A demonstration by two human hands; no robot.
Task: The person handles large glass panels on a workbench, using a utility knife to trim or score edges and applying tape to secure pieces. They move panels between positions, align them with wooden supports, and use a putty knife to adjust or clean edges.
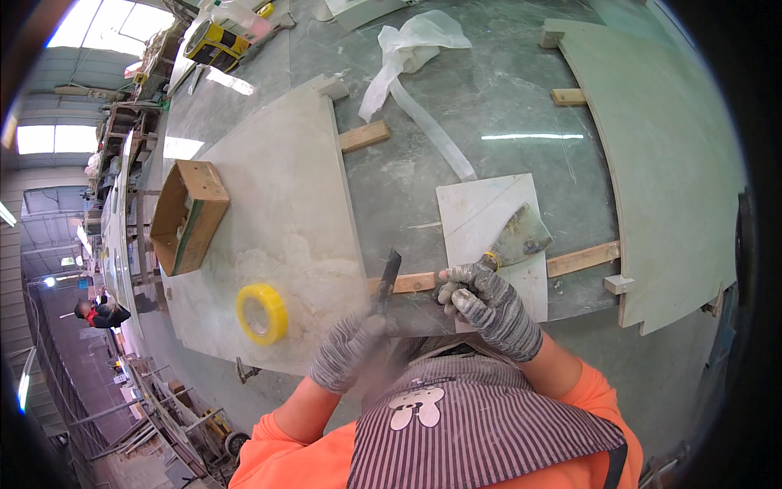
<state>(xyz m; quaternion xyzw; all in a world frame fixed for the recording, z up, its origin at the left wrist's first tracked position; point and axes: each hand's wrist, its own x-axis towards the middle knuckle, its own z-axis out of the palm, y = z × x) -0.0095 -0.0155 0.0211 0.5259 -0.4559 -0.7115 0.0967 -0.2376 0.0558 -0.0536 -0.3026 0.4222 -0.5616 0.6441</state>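
My right hand (497, 310), in a grey knitted glove, is closed around the handle of a wide-bladed scraper (524, 235). The scraper's smeared blade points away from me, over a white square board (481, 208); a yellow band shows where blade meets handle. My left hand (349, 349), gloved alike and blurred by motion, grips a narrow dark tool (389, 281) that stands up from its fingers. This tool's kind is unclear. Left of that hand, a roll of clear yellow tape (261, 314) lies on a large pale slab (285, 204).
An open cardboard box (205, 213) stands on the slab's left part. Wooden strips (582, 259) lie between this slab and another pale slab (660, 163) on the right. Crumpled white plastic (419, 41) and a yellow-black can (216, 46) are farther back. Another person (102, 312) is far left.
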